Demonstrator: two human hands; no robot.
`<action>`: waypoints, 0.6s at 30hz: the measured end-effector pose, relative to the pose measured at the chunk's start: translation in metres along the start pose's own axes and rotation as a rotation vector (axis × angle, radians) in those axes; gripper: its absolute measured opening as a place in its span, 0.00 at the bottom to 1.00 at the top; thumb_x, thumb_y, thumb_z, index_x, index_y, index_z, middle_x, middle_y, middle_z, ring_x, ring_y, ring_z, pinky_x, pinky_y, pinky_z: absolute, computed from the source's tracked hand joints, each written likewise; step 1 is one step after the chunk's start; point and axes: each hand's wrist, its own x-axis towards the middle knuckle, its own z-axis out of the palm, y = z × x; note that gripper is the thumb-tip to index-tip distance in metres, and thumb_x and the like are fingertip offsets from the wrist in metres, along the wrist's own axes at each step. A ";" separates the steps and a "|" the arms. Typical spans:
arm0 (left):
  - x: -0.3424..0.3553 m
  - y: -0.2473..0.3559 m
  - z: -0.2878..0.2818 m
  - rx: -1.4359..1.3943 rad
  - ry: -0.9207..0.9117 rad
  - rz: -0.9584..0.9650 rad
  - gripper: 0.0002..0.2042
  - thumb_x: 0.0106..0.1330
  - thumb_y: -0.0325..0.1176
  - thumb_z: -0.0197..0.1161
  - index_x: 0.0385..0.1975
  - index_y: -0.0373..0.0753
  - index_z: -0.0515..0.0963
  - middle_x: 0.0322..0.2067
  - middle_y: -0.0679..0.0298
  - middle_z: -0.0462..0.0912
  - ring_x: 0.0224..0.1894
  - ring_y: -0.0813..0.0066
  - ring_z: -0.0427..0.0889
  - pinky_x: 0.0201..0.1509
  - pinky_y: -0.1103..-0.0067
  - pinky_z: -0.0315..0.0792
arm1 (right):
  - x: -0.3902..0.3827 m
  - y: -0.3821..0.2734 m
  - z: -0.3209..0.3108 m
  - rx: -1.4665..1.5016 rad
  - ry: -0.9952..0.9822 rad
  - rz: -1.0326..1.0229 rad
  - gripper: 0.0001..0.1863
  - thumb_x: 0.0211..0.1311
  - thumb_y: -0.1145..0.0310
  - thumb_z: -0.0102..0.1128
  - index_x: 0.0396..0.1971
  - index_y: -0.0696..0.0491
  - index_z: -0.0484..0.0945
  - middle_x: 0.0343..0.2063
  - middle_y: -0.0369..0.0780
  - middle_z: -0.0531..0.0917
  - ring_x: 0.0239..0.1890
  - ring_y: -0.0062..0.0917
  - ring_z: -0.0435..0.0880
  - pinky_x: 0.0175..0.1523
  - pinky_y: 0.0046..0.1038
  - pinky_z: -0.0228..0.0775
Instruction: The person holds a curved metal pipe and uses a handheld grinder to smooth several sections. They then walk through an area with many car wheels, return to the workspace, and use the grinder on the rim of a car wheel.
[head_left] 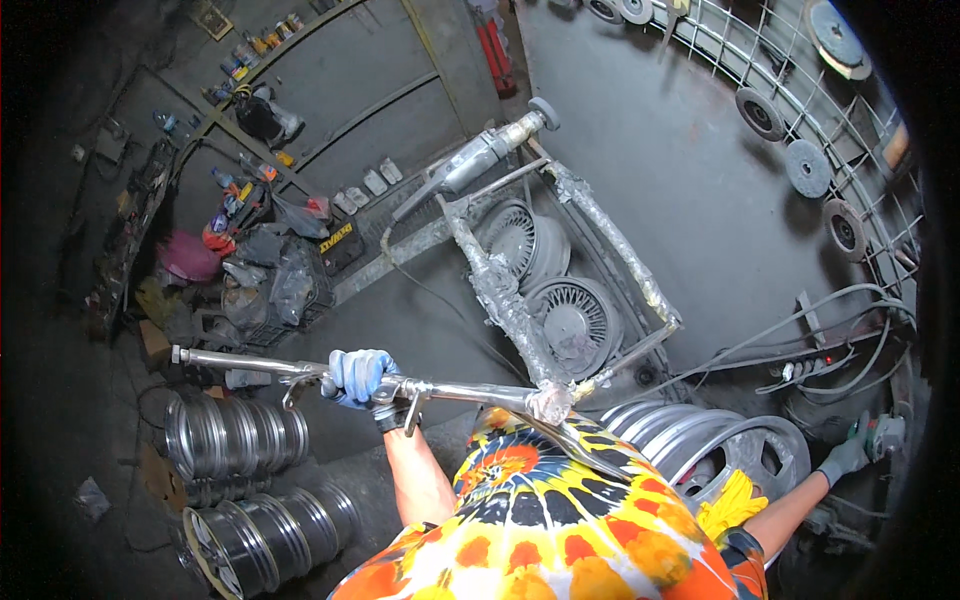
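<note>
Left hand (358, 376) clenched round shiny metal bar (465, 391), left of frame's centre. Right hand (846, 459) at grey box (887, 436), far right; can't tell whether fingers grip.

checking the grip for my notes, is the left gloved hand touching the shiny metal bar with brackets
Touching. The head view shows the left gloved hand wrapped around the shiny metal bar, which sticks out on both sides.

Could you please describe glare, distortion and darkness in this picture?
Head view: the wire grid bows with fisheye distortion and the corners fall black; bright glints streak the metal bar in the left hand; the right hand sits near the dim rim.
</note>
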 end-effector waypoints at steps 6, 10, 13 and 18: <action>-0.007 0.010 0.007 0.021 0.009 -0.001 0.16 0.71 0.33 0.67 0.21 0.48 0.69 0.12 0.71 0.74 0.12 0.82 0.69 0.22 0.79 0.69 | 0.039 0.063 -0.023 -0.686 -0.197 -0.268 0.30 0.72 0.73 0.70 0.72 0.58 0.76 0.72 0.45 0.78 0.68 0.38 0.81 0.64 0.42 0.84; -0.014 0.020 0.011 0.044 0.031 0.003 0.17 0.71 0.34 0.68 0.21 0.48 0.68 0.13 0.71 0.75 0.13 0.82 0.70 0.23 0.79 0.70 | 0.037 0.061 -0.009 -0.363 -0.025 0.068 0.32 0.69 0.70 0.73 0.72 0.50 0.77 0.71 0.45 0.79 0.64 0.37 0.84 0.61 0.44 0.82; -0.018 0.028 0.014 0.067 0.039 -0.003 0.17 0.71 0.35 0.67 0.21 0.48 0.68 0.14 0.71 0.75 0.13 0.82 0.71 0.23 0.79 0.70 | 0.030 0.058 -0.006 -0.066 0.119 0.242 0.30 0.68 0.63 0.76 0.67 0.56 0.80 0.71 0.45 0.79 0.64 0.38 0.84 0.60 0.44 0.83; -0.020 0.044 0.014 0.080 0.049 -0.004 0.16 0.71 0.36 0.67 0.21 0.48 0.69 0.14 0.71 0.75 0.14 0.81 0.71 0.23 0.79 0.71 | 0.022 0.052 -0.023 -0.408 0.075 0.096 0.24 0.70 0.61 0.75 0.57 0.64 0.83 0.64 0.50 0.83 0.61 0.39 0.86 0.58 0.44 0.86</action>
